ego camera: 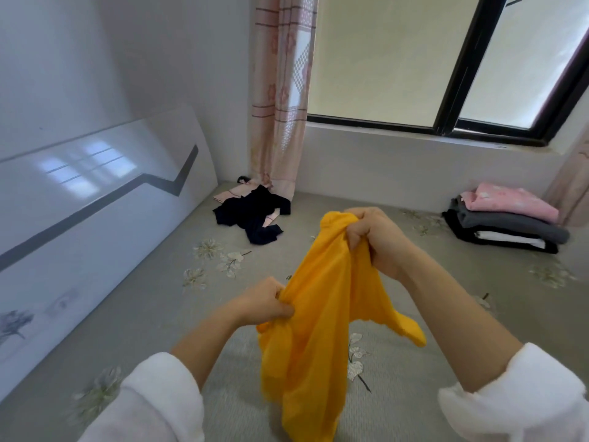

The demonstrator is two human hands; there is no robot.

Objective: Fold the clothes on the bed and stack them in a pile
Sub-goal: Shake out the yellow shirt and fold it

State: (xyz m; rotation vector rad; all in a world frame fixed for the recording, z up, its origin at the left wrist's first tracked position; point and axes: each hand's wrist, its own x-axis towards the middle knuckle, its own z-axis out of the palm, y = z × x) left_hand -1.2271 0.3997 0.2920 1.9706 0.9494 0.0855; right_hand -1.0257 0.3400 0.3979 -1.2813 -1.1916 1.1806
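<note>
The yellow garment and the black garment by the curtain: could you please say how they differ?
The thin yellow garment hangs bunched, gripped by the left hand and right hand; the crumpled black garment lies untouched on the bed. The yellow one is near the person; the black one lies by the pink curtain. Both are unfolded.

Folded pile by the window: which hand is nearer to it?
Right. The right hand grips the yellow cloth left of the pile; the left hand grips it lower and farther left.

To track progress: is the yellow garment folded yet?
Not folded: the yellow garment hangs bunched and loose, gripped by the left hand and right hand.
</note>
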